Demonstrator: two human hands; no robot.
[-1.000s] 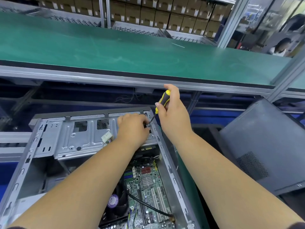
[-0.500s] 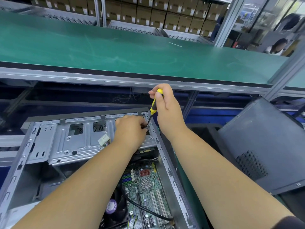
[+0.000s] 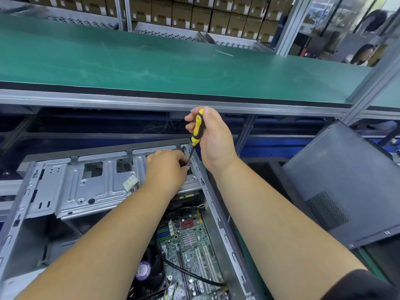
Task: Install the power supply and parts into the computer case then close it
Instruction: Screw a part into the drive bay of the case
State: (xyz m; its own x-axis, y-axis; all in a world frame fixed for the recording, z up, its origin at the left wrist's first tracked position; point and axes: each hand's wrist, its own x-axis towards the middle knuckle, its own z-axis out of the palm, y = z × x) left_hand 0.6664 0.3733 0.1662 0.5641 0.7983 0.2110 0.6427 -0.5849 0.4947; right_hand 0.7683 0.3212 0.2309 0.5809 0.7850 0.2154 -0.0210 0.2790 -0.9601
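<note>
The open computer case [image 3: 207, 191] lies on its side at the near edge of the lower bench, below the long green bench [image 3: 173, 68] that runs across the far side. The right hand [image 3: 214, 137] is above the far right corner of the case and its fingers are curled around the yellow and black handle of a screwdriver [image 3: 197, 128]. The screwdriver stands almost upright, a little tilted, and its thin shaft goes down to a point on the silver drive bracket [image 3: 91, 187], just beside the right wall of the case. The left hand [image 3: 167, 167] rests on this bracket with curled fingers; its fingertips meet the screwdriver tip. Whether they pinch a screw I cannot tell, because the spot is too small and half hidden. A white connector [image 3: 131, 182] sticks out just left of the left wrist. Nearer to the person, the motherboard [image 3: 190, 245] is visible inside the case between the two forearms. The dark side panel [image 3: 346, 187] leans to the right of the case, apart from it.

Compared with half a second ago, the screwdriver is held more upright and the right hand sits slightly more to the right of the handle. The left hand has stayed at the same place on the bracket.
</note>
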